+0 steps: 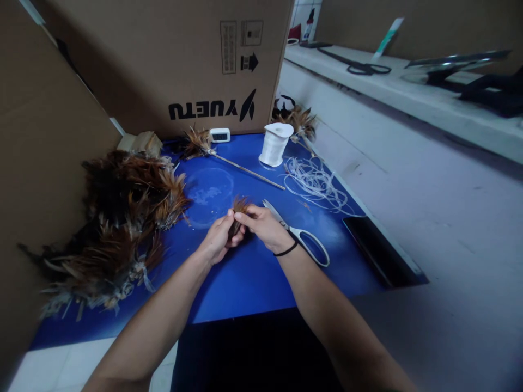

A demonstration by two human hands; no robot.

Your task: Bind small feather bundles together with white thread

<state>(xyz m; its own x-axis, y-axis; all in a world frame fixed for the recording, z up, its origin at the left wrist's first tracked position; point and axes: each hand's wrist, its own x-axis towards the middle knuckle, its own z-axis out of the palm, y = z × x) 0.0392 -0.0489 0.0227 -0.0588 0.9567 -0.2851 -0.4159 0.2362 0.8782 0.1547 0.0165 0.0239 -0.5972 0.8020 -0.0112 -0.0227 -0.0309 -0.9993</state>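
A small tuft of brown feathers (240, 206) is pinched between my two hands over the blue table. My left hand (223, 235) wraps its lower part, fingers curled. At its upper right, the thumb and fingers of my right hand (263, 224) close on the same tuft. Just right of my right hand lie white-handled scissors (312, 247), their blades angled up and left, partly behind my wrist. To the left spreads a large heap of brown and black feathers (126, 218), with pale ends along its near side.
A feather-tipped stick (249, 173) lies beyond my hands. Behind are a ribbon spool (273, 146), tangled white strands (314, 185) and a small digital clock (219, 135). A dark phone-like slab (382, 250) lies right. Cardboard (163, 60) walls the back and left; a ledge (429, 103) runs right.
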